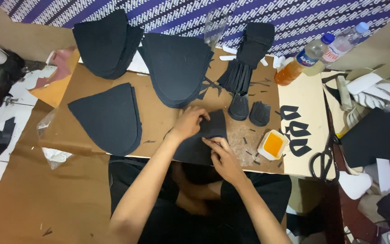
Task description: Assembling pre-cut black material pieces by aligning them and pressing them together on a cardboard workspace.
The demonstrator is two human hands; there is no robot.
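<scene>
A black cut piece of material (204, 142) lies on the brown cardboard work board (159, 113) in front of me. My left hand (188, 122) presses down on its upper left part, fingers curled on the edge. My right hand (222, 156) pinches its lower right edge with the fingertips. A small white tub of orange glue (272, 144) stands just right of my right hand.
Stacks of black curved pieces lie at the left (109, 117), back left (104, 43) and back middle (177, 68). Smaller black pieces (249, 110) and strips sit behind. Two plastic bottles (303, 56) stand at back right. Scissors (323, 158) lie at the right.
</scene>
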